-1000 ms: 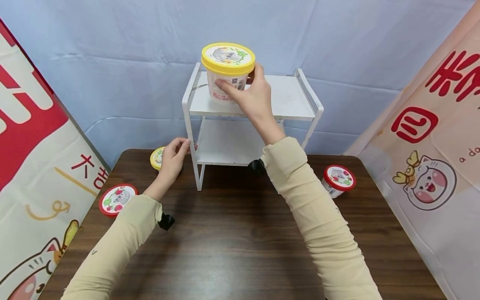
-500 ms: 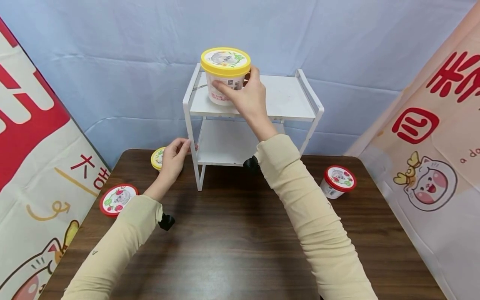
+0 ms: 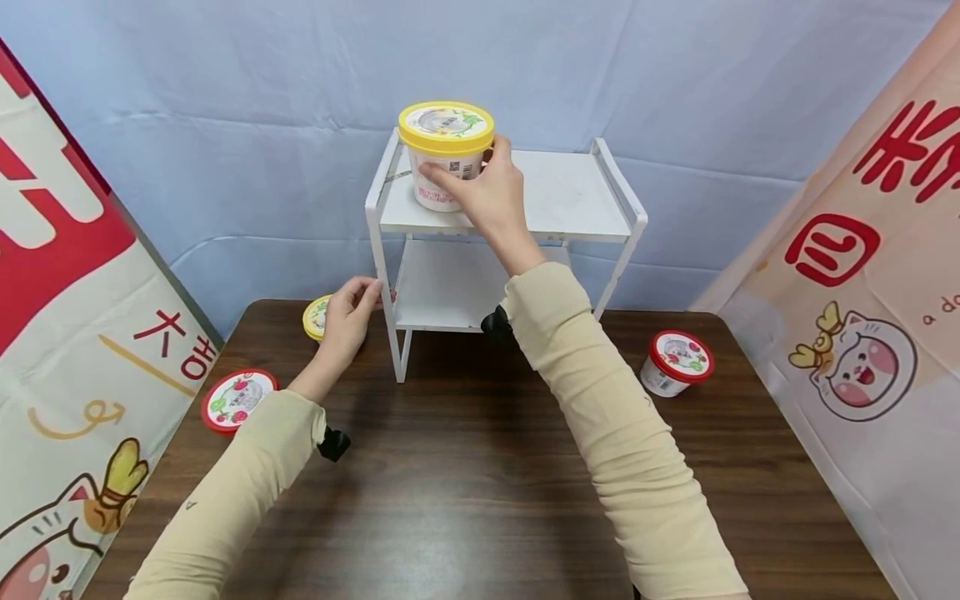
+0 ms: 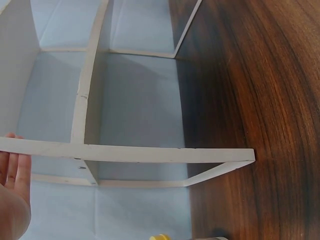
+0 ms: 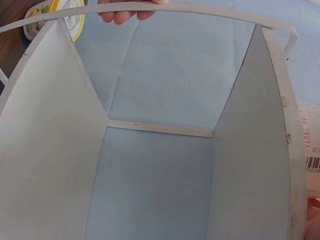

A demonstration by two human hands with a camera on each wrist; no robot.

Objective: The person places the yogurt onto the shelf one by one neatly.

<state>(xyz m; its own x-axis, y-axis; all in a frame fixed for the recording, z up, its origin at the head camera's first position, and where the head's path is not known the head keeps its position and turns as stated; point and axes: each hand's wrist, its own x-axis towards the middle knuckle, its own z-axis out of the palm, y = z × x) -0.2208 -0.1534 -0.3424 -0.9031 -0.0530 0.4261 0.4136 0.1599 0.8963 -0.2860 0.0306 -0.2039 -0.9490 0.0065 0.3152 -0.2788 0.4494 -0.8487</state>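
Observation:
A large tub with a yellow lid (image 3: pixel 446 127) stands at the left end of the white two-tier rack's top shelf (image 3: pixel 566 196). My right hand (image 3: pixel 497 198) grips its side, thumb across the printed front and fingers behind. In the right wrist view part of the tub's pale wall (image 5: pixel 311 135) shows at the right edge. Lower down, my left hand (image 3: pixel 342 321) holds the rack's left front post (image 3: pixel 394 354). The left wrist view has its fingers (image 4: pixel 20 172) behind that post, while the right wrist view catches its fingertips (image 5: pixel 123 16) at the bar.
A smaller yellow-lidded tub (image 3: pixel 315 317) sits behind my left hand, partly hidden. A red-lidded tub (image 3: pixel 238 398) is by my left sleeve, another red-lidded tub (image 3: pixel 677 362) at the right of the brown table (image 3: pixel 450 492). A blue cloth (image 3: pixel 300 100) hangs behind the rack.
My right hand has brought the large yellow-lidded tub slightly left and down on the top shelf, and the right forearm has shifted left too. My left hand stays at the post.

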